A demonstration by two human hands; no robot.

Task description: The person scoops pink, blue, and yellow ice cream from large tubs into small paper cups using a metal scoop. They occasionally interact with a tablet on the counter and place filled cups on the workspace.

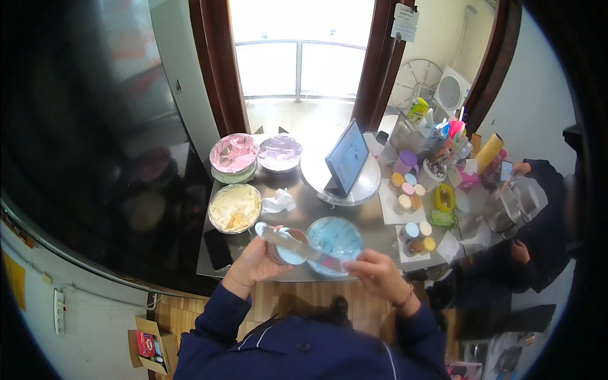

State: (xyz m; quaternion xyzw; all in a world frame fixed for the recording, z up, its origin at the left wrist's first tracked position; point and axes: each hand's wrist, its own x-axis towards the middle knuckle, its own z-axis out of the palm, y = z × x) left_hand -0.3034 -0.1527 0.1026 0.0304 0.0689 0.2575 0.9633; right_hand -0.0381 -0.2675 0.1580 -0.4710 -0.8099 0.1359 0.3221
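My left hand (259, 262) holds a small cup (290, 256) tilted, with light blue cream on top and a brownish inner side showing. My right hand (381, 274) grips the handle end of a long spatula (295, 245), blurred, its blade lying across the cup's opening with light cream at the tip. Under the spatula and between my hands, a bowl of blue cream (336, 236) stands at the table's front edge. Left of my left hand sits a bowl of pale yellow cream (233, 207), next to a crumpled tissue (279, 201).
On the steel table (285, 218), film-covered bowls of pink cream (234, 152) and lilac cream (280, 152) stand behind. A tablet (348, 159) rests on a turntable (316, 183). Several filled cups (407, 189) stand right; a black phone (217, 251) lies left. A co-worker's hand (521, 168) is near a pot (506, 209).
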